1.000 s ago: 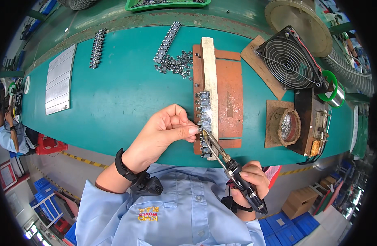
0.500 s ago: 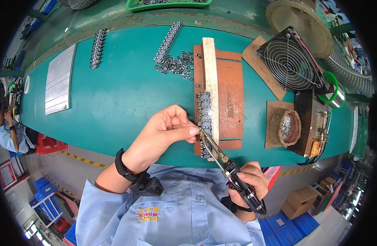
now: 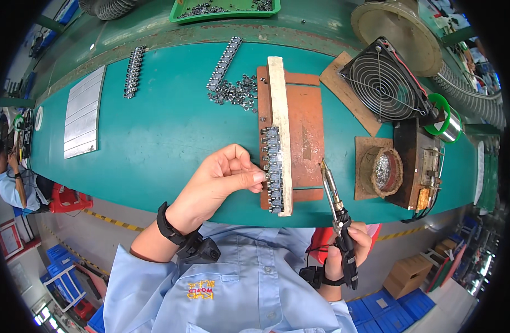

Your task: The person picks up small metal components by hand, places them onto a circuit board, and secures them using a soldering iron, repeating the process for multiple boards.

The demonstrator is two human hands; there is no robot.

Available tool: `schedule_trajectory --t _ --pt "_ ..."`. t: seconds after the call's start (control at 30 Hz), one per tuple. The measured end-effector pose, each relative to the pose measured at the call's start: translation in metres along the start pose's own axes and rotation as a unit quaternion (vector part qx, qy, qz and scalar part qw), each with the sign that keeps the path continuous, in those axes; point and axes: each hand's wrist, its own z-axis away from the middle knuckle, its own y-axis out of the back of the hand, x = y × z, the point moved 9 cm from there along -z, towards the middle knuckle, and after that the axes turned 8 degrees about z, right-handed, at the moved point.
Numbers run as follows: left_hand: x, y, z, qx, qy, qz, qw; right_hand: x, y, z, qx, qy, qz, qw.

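My left hand point(image 3: 224, 175) is closed, thumb and forefinger pinched at the left edge of a row of small dark electronic components point(image 3: 274, 161). Whatever lies between those fingertips is too small to make out. The row runs along a pale bar point(image 3: 278, 94) fixed on a reddish-brown board point(image 3: 306, 130). In my right hand point(image 3: 356, 247) is a soldering iron point(image 3: 337, 213), its fingers wrapped round the black handle. The iron's tip is over the board's right edge, apart from the components. Loose small metal parts point(image 3: 235, 91) lie in a heap beyond my left hand.
At right stand a round pot of solder point(image 3: 385, 171), a black fan point(image 3: 380, 83) and a green solder-wire spool point(image 3: 453, 125). Two component strips point(image 3: 224, 64) point(image 3: 134, 72) and a grooved metal plate point(image 3: 84, 114) lie farther left. A green tray point(image 3: 227, 14) is at the back.
The soldering iron in my right hand has moved right, away from the component row to the board's right edge. My left hand keeps its pinch at the row.
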Motion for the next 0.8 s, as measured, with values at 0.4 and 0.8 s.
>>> schedule_trajectory --t 0.4,0.8 --pt "-0.003 -0.004 0.006 -0.020 0.032 -0.094 0.995 -0.023 -0.011 -0.012 -0.050 0.078 -0.025 0.995" --pt "-0.005 -0.006 0.003 -0.035 0.027 -0.105 0.994 -0.032 -0.035 -0.021 -0.124 0.084 -0.008 0.989"
